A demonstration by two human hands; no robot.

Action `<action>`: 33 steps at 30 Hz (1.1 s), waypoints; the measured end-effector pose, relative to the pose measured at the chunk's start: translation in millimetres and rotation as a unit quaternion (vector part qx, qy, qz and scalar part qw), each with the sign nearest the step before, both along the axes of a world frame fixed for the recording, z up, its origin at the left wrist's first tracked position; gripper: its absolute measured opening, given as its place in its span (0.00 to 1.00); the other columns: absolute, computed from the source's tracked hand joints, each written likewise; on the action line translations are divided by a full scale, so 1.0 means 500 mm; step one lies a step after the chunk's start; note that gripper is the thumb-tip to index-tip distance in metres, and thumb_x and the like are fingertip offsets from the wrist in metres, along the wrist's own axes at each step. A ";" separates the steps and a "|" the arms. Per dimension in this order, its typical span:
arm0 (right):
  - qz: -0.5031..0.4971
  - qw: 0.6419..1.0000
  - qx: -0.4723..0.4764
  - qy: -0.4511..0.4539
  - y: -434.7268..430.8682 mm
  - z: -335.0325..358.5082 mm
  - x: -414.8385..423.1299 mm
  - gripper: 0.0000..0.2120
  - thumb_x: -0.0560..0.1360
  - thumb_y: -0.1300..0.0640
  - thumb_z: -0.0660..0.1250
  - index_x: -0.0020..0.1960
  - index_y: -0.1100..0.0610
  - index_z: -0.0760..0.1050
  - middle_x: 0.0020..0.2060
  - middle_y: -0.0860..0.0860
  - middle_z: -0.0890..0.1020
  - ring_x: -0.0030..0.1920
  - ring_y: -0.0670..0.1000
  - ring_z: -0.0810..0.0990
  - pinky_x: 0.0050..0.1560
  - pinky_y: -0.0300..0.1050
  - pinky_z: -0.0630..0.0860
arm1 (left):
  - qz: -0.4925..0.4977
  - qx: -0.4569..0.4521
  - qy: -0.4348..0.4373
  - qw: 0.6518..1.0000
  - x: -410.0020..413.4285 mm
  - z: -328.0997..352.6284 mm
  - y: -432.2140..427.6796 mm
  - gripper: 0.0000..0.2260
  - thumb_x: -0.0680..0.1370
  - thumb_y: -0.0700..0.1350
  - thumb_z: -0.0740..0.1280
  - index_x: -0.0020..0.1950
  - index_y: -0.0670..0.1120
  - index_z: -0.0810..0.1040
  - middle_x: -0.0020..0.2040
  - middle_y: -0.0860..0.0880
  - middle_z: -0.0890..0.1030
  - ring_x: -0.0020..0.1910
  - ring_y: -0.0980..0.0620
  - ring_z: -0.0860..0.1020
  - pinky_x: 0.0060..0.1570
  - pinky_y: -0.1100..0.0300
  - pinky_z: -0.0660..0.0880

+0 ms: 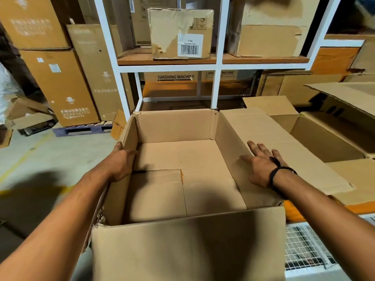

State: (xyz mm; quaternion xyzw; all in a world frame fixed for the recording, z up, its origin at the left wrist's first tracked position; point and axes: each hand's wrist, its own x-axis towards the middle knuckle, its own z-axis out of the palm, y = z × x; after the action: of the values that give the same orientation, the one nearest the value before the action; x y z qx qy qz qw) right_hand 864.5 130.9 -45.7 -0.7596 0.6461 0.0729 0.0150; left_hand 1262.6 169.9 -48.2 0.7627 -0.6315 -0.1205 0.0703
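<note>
While the left hand (121,164) curls over the top edge of the left wall of the open cardboard box (174,126), thumb inside and fingers outside, the right hand (261,166) lies flat on the right flap (269,126), fingers straight and spread. The box stands just before the person, in front of white shelving (220,63).

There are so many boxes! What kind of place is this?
Probably a warehouse: tall cartons stand on a pallet, a white rack holds more boxes, and one carton reads WASHING MACHINE.
</note>
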 end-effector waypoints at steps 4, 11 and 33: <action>-0.003 1.000 0.001 0.001 0.005 0.001 0.002 0.34 0.73 0.56 0.63 0.75 0.39 0.57 0.78 0.48 0.40 0.77 0.53 0.39 0.75 0.59 0.40 | 0.001 -0.004 0.002 1.000 -0.022 -0.003 0.005 0.30 0.71 0.34 0.64 0.73 0.50 0.66 0.67 0.43 0.59 0.64 0.39 0.71 0.68 0.53 0.67; -0.010 1.000 0.007 0.012 0.003 0.009 -0.008 0.34 0.73 0.57 0.64 0.74 0.37 0.57 0.78 0.47 0.41 0.77 0.52 0.40 0.75 0.60 0.42 | -0.016 -0.026 0.038 0.999 -0.026 0.011 0.025 0.30 0.70 0.31 0.61 0.72 0.48 0.68 0.64 0.42 0.64 0.63 0.38 0.72 0.65 0.53 0.68; -0.001 0.981 -0.176 -0.083 0.046 0.022 0.016 0.27 0.76 0.38 0.60 0.73 0.43 0.63 0.77 0.48 0.57 0.76 0.50 0.55 0.74 0.60 0.44 | -0.210 0.014 0.018 0.977 -0.155 0.091 0.062 0.28 0.76 0.61 0.63 0.74 0.53 0.64 0.77 0.46 0.58 0.76 0.49 0.58 0.72 0.55 0.58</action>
State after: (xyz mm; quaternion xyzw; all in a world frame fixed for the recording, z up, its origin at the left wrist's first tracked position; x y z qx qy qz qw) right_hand 872.4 153.9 -34.7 -0.7529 0.6463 -0.1052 -0.0658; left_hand 1185.0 201.0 -2.6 0.6119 -0.7743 -0.1551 0.0442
